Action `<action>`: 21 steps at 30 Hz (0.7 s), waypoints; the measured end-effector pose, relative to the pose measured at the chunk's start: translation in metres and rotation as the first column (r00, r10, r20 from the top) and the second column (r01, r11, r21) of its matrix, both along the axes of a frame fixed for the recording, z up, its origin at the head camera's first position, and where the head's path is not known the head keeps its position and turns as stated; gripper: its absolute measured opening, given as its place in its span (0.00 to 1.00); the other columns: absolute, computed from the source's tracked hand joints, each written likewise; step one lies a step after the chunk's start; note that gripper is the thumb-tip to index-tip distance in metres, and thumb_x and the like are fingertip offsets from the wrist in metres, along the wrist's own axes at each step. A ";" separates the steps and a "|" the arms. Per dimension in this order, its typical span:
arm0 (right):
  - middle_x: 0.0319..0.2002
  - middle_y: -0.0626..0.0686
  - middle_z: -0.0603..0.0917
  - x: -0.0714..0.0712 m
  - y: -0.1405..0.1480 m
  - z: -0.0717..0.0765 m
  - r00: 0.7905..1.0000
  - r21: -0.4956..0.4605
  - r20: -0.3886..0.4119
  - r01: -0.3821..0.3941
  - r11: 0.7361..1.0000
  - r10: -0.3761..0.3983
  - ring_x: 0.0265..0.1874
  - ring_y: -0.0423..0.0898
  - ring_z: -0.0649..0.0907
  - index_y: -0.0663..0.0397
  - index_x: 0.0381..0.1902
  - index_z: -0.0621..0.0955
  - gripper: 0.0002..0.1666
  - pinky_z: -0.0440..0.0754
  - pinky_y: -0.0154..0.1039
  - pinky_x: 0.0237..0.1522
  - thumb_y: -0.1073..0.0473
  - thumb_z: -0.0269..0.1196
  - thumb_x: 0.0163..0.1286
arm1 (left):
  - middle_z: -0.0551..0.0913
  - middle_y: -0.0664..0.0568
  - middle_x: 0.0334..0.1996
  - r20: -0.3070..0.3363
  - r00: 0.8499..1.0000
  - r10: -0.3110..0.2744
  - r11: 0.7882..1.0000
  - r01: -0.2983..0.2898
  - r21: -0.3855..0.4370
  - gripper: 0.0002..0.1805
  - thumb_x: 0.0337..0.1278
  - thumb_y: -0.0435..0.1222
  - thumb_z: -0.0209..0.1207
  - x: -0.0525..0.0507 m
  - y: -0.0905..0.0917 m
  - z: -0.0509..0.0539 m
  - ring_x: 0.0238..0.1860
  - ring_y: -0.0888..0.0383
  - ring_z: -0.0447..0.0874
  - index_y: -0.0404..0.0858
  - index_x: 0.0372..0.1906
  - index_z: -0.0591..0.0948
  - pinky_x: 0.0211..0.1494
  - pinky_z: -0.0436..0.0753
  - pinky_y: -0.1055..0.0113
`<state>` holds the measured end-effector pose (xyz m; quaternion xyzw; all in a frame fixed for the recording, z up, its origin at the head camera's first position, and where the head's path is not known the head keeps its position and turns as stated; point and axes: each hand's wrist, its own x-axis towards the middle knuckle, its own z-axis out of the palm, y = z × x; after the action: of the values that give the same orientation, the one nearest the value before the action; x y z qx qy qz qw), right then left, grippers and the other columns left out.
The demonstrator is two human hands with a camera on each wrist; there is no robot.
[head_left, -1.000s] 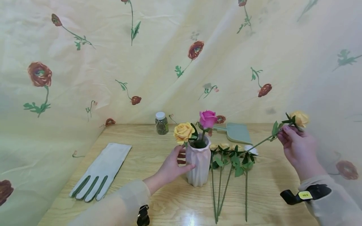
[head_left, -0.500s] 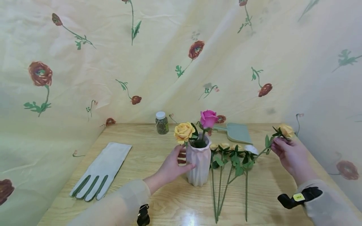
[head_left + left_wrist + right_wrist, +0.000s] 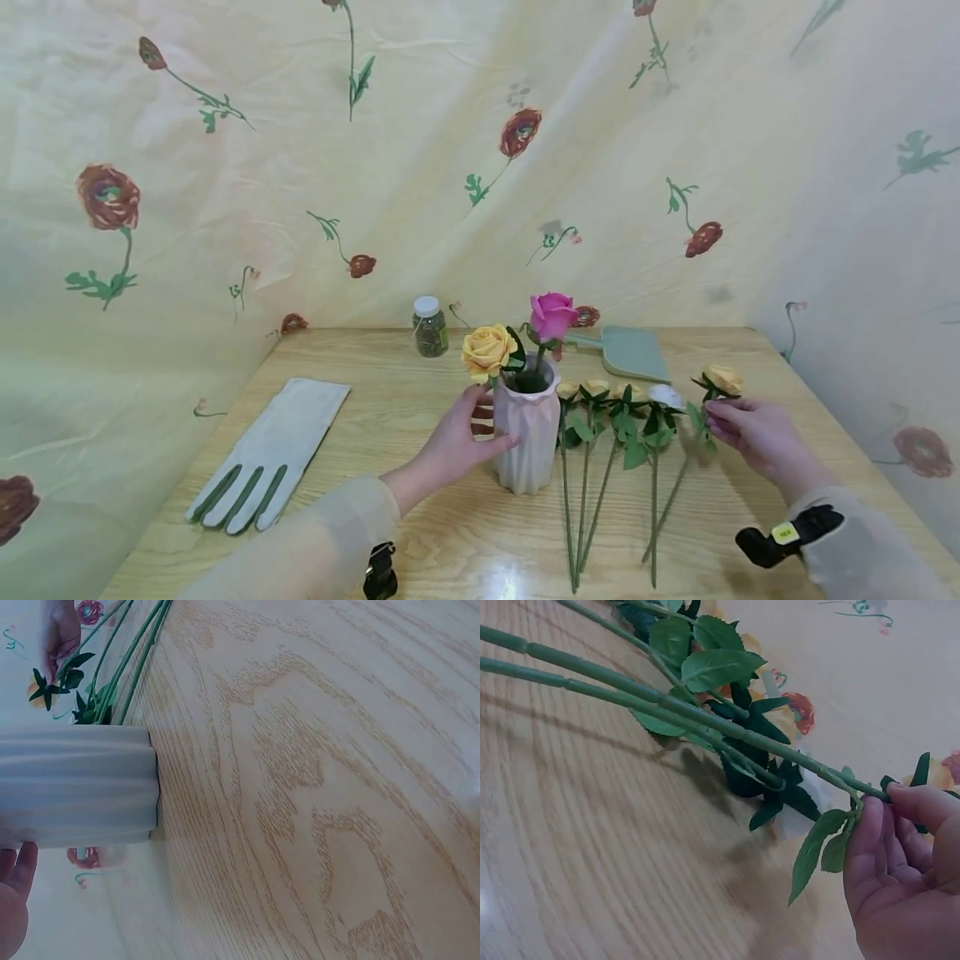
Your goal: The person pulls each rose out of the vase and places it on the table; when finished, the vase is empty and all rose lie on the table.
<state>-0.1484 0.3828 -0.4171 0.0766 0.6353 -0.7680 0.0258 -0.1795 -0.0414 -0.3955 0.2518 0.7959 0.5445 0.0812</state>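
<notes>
In the head view my left hand (image 3: 452, 443) holds a pale pleated vase (image 3: 527, 446) around its side, thumb across the front. The vase stands upright with a yellow rose (image 3: 487, 352) and a pink rose (image 3: 553, 317) in it. On the right, my right hand (image 3: 759, 435) pinches another yellow rose (image 3: 722, 380) just below its bloom. In the right wrist view its stem (image 3: 780, 752) slants alongside the stem of a lying rose. Between vase and hand lie several yellow roses (image 3: 597, 388) and one white rose (image 3: 664, 397), stems pointing toward me.
A grey-white glove (image 3: 277, 450) lies on the left of the wooden table (image 3: 420, 554). Behind the vase stand a small white-lidded jar (image 3: 430, 329) and a pale green dustpan (image 3: 632, 353). Flower-patterned cloth (image 3: 420, 167) hangs at the back and sides.
My right hand has come down and left with the yellow rose, whose stem now angles toward the front beside the white rose. My left hand and the vase have stayed still.
</notes>
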 end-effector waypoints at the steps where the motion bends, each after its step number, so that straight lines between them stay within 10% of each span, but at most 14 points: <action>1: 0.31 0.47 0.83 -0.001 0.000 -0.002 1.000 0.022 0.010 -0.002 1.000 0.002 0.30 0.39 0.82 0.54 0.33 0.80 0.05 0.82 0.31 0.35 0.65 0.57 0.69 | 0.71 0.47 0.54 0.000 1.000 0.001 1.000 -0.001 0.000 0.36 0.52 0.43 0.66 0.000 0.000 0.000 0.48 0.51 0.77 0.40 0.63 0.63 0.48 0.80 0.61; 21: 0.29 0.45 0.82 -0.008 -0.011 -0.026 0.993 0.304 0.109 0.007 0.953 -0.042 0.28 0.36 0.81 0.68 0.44 0.76 0.15 0.82 0.30 0.33 0.59 0.59 0.69 | 0.72 0.47 0.55 -0.015 1.000 0.009 1.000 -0.009 -0.001 0.35 0.52 0.42 0.67 -0.001 0.001 -0.002 0.48 0.51 0.77 0.39 0.62 0.63 0.50 0.79 0.55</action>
<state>-0.1565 0.3722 -0.4434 0.1312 0.7422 -0.6559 0.0406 -0.1804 -0.0403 -0.3975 0.2525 0.7978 0.5426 0.0728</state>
